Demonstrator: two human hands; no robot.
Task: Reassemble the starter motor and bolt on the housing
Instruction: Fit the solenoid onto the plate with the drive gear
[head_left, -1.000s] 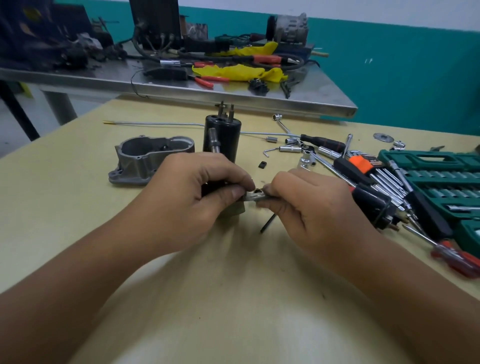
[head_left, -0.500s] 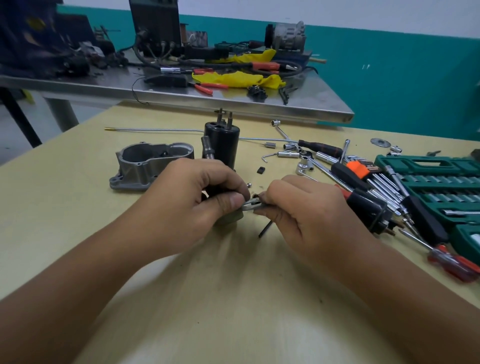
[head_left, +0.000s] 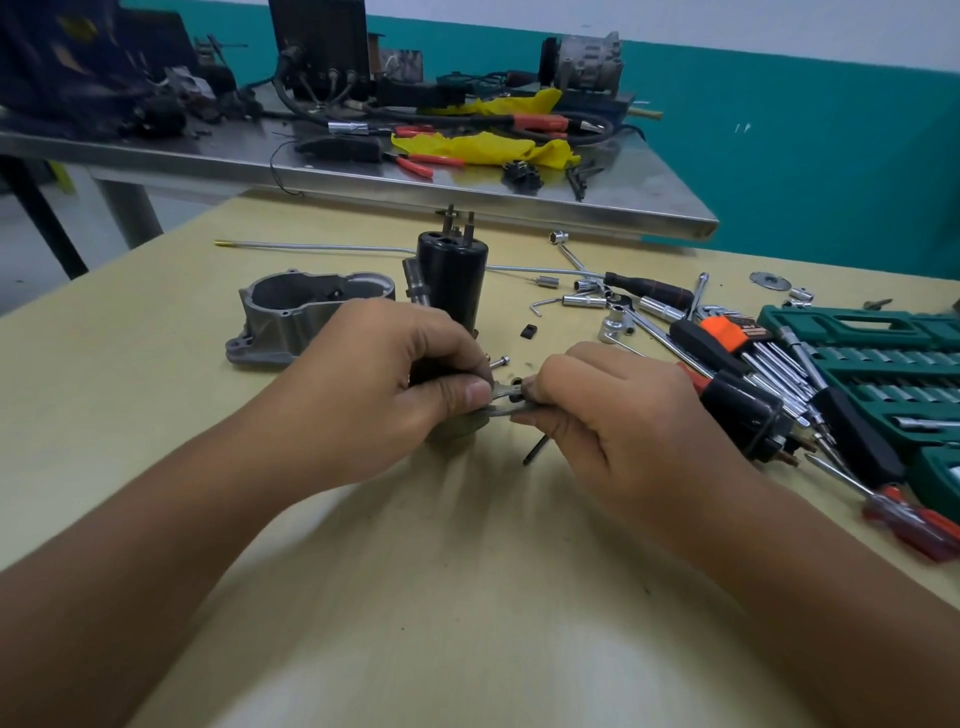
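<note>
- Left hand (head_left: 395, 395) curls around the lower part of the starter motor body (head_left: 452, 280), thumb pressed down on a small flat metal part (head_left: 506, 397) at the motor's base.
- Right hand (head_left: 618, 415) pinches the other end of that same metal part with thumb and forefinger; remaining fingers curl under. What exactly the part is cannot be told, as the fingers cover most of it.
- Motor body is a black cylinder standing upright on the yellow table (head_left: 467, 597), mid-table, with terminal studs sticking up from its top.
- Grey cast housing (head_left: 291, 317) sits open side up just left of the motor, apart from it, behind the left hand.
- A loose bolt (head_left: 500, 361) lies on the table between the two hands, close to the motor.
- A dark hex key (head_left: 535, 449) lies under the right hand's fingers.
- Right side: a scatter of sockets, screwdrivers and a green socket set case (head_left: 857, 332).
- Steel bench (head_left: 467, 182) behind, cluttered.
</note>
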